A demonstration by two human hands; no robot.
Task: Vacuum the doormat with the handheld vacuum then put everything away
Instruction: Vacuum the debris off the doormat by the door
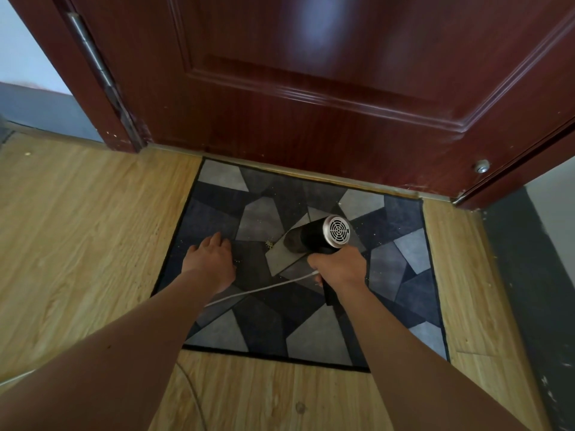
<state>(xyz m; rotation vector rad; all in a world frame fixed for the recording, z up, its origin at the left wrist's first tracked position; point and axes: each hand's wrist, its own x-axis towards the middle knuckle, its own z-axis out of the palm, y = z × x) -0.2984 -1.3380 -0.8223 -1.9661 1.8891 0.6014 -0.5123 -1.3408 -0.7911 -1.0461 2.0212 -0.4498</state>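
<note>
**Nozzle low on the mat, crumbs just beside it**

Nearest, at 6 o'clock, a white cord (pixel 258 289) comes up from the wood floor (pixel 93 244) and crosses the doormat (pixel 401 265) to the handle of the vacuum. The doormat, with angular patches of grey and dark blue, lies flat on the floor. Its far edge is against the threshold.

On the left part of the mat the left hand (pixel 211 259) presses palm down with straight fingers and holds nothing. At 3 o'clock from it the right hand (pixel 339 267) is wrapped around the handle of the handheld vacuum (pixel 311 236). The vacuum's round silver grille faces up and its nozzle points toward 10 o'clock. The mouth of the nozzle is blurred, so I cannot tell if it touches the pile.

A small heap of yellowish crumbs (pixel 269 243) lies just at 9 o'clock of the nozzle. Fine pale specks are scattered on the right part too.

To do this step well, I think the nozzle should go slowly over the heap, low and flat. The left hand should pin the mat so it does not lift. The cord is better kept behind the stroke.

Farthest, at 12 o'clock, stands the dark red door (pixel 311 73).

I can read no brand, label or writing anywhere.
</note>
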